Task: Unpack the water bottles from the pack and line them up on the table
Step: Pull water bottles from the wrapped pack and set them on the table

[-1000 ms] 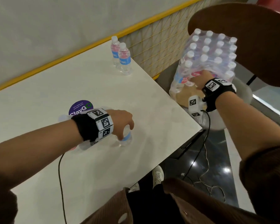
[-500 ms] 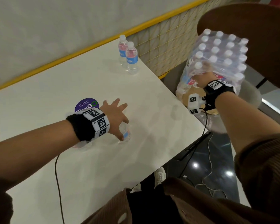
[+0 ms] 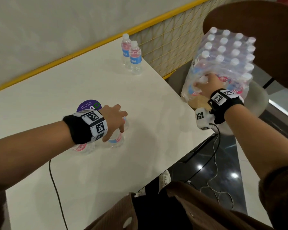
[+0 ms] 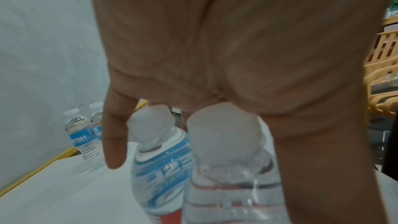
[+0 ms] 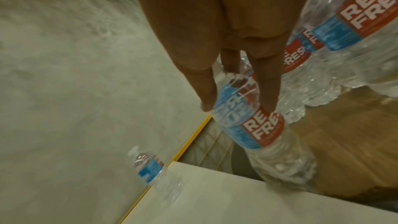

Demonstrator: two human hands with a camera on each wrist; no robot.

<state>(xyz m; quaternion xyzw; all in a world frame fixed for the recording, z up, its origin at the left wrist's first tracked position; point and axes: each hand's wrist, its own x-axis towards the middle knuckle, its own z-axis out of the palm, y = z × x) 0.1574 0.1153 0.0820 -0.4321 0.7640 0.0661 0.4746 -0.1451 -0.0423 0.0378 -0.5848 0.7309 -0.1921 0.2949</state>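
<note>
On the white table, my left hand sits on top of two upright water bottles, fingers draped down round them and thumb along the nearer one. A third bottle stands under that wrist. Two more bottles stand at the table's far edge. My right hand grips one bottle near its top, inside the torn side of the shrink-wrapped pack. The pack stands beyond the table's right edge and holds several capped bottles.
The pack rests on a grey chair seat. A dark brown round back rises behind it. A yellow mesh partition runs along the table's far side. A purple sticker lies by my left wrist. Cables trail over the dark floor.
My left hand let go of a bottle, spread its fingers, then lowered them round the bottle tops. My right hand rose along the pack's side, now gripping a bottle.
</note>
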